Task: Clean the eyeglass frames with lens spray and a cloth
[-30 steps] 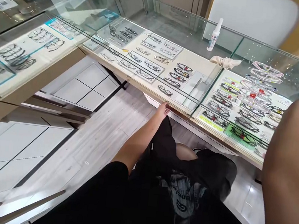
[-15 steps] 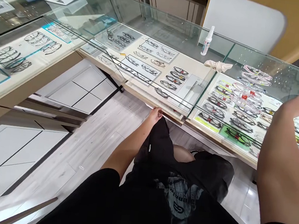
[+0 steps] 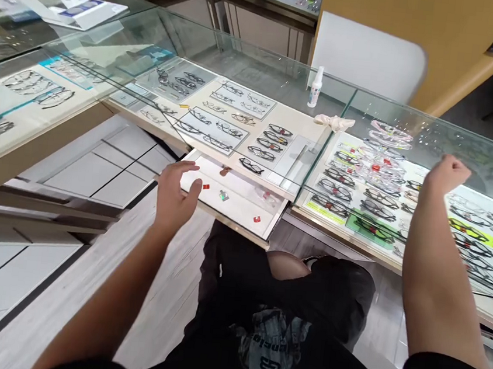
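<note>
A shallow white drawer point(image 3: 244, 210) stands pulled out under the glass display counter. Inside it lie a red tag point(image 3: 257, 219), another small red piece point(image 3: 206, 186), a shiny silvery-green square point(image 3: 224, 195), a brown piece point(image 3: 224, 170) and something clear like plastic point(image 3: 267, 197). My left hand point(image 3: 177, 195) hovers at the drawer's left end, thumb and fingers spread, holding nothing. On the glass top to the right, my right hand point(image 3: 448, 172) rests as a loose fist, with nothing showing in it. Beneath the glass near it lie rows of eyeglasses point(image 3: 379, 204).
A white spray bottle point(image 3: 315, 87) stands on the counter beside a knotted pale cloth point(image 3: 334, 122). More frames point(image 3: 217, 125) are on trays under the glass. At the far left lies an open white box point(image 3: 79, 11). A white chair back point(image 3: 368, 56) rises behind the counter.
The drawer has come out toward me, showing its contents. My left hand has let go of its front, moved left and opened. My right fist stays on the glass; the view has shifted.
</note>
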A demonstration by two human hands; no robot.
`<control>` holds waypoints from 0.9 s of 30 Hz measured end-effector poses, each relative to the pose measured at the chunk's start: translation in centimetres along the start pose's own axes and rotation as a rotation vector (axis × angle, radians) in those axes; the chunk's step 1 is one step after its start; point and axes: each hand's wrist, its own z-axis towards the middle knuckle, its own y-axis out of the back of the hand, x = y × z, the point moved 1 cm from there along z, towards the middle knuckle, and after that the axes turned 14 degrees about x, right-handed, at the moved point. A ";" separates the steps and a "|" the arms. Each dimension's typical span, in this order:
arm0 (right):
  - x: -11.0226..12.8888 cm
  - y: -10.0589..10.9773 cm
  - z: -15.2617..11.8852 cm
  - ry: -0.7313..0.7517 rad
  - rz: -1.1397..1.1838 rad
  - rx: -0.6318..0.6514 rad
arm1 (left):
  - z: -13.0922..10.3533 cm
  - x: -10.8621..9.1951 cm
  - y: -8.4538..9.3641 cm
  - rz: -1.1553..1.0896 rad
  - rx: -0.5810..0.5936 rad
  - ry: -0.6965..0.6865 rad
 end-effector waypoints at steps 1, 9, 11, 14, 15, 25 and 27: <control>0.5 0.0 -0.4 0.005 -0.036 0.021 | 0.7 0.1 0.4 0.085 0.081 -0.019; 5.3 -1.8 2.2 0.282 -0.248 0.346 | 1.8 2.3 0.0 0.364 0.347 0.033; 7.0 -3.3 3.9 0.355 -0.432 0.508 | 1.6 2.8 0.1 0.362 0.343 0.020; 8.9 -5.6 5.9 0.341 -0.620 0.620 | 1.2 3.1 0.2 0.353 0.319 -0.002; 9.4 -6.2 6.3 0.339 -0.657 0.637 | 0.9 3.1 0.3 0.358 0.313 -0.005; 10.1 -9.3 7.1 0.348 -0.754 0.614 | -1.3 1.9 1.8 0.411 0.372 0.076; 9.9 -9.5 7.0 0.403 -0.740 0.607 | -1.5 1.8 2.0 0.416 0.396 0.085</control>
